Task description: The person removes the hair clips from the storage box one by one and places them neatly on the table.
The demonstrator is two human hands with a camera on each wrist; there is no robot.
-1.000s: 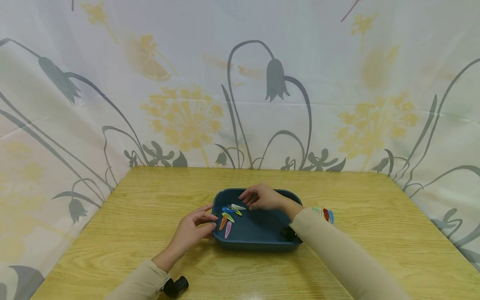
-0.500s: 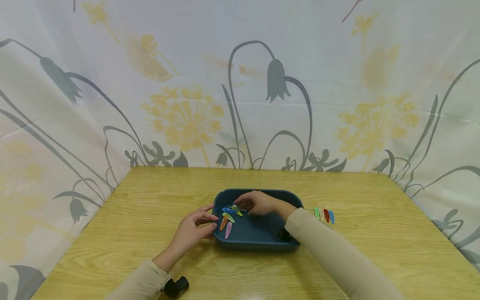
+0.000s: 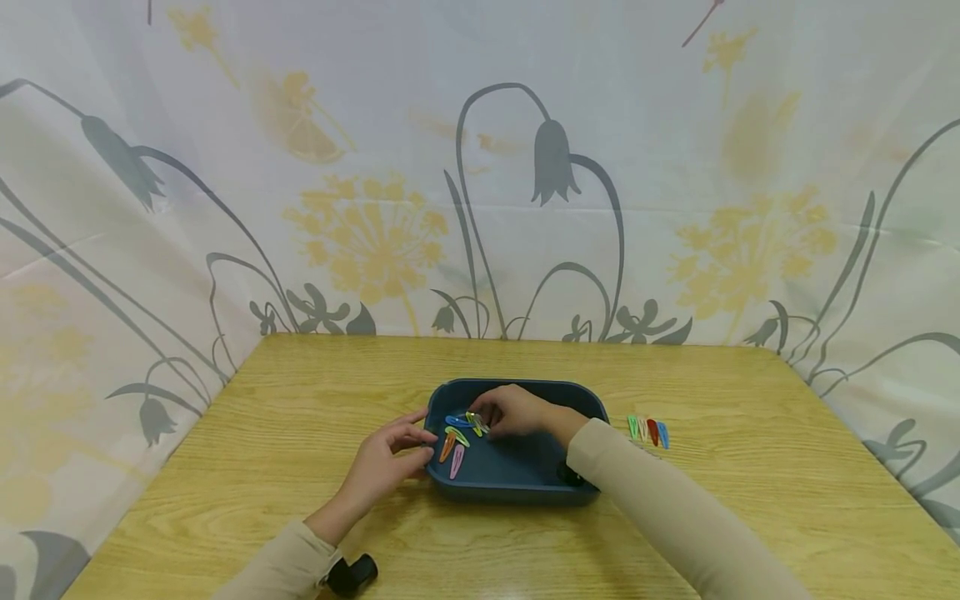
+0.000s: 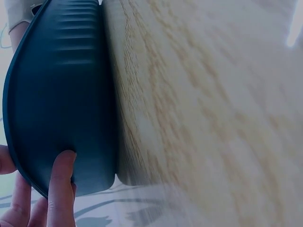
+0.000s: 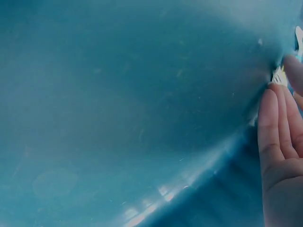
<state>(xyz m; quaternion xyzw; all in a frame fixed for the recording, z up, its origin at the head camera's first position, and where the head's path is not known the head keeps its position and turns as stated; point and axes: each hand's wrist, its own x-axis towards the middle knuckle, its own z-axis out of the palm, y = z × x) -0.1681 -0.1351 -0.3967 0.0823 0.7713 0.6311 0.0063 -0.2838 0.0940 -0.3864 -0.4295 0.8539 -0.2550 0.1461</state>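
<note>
In the head view a dark blue tray [image 3: 517,492] holds several snap hair clips near its left end. My right hand [image 3: 517,412] is inside it, pinching a whitish hair clip [image 3: 482,423] between thumb and fingertips; in the right wrist view the clip [image 5: 279,76] is partly hidden by the fingers. Blue [image 3: 457,422], green [image 3: 456,436], orange [image 3: 447,447] and pink [image 3: 457,461] hair clips lie close by, with a yellow one half covered. My left hand [image 3: 386,458] holds the tray's left edge; the left wrist view has its thumb [image 4: 61,184] against the outer wall.
A row of hair clips lies on the wooden table [image 3: 300,400] right of the tray, among them a green [image 3: 633,427], a red [image 3: 652,431] and a blue clip [image 3: 663,434]. A floral cloth [image 3: 375,167] hangs behind the table.
My right hand has lowered into the tray and taken hold of the whitish hair clip, which has turned from its earlier lie. The left hand stays at the tray's edge.
</note>
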